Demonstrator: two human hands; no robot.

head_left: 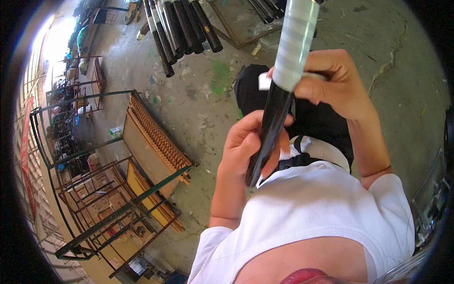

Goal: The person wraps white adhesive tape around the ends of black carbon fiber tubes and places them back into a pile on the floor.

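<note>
Black tube [269,135] in left grip [243,144]; right grip [335,87] seemingly touching wrap [295,45].

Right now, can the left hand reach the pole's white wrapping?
Probably yes: the left hand is on the black pole below the wrapping, though the right hand crowds its lower edge.

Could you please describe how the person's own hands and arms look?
The left hand and right hand are ungloved, with no watch or bracelet visible. Both forearms are bare, below the short white sleeves of a finely ribbed shirt.
</note>
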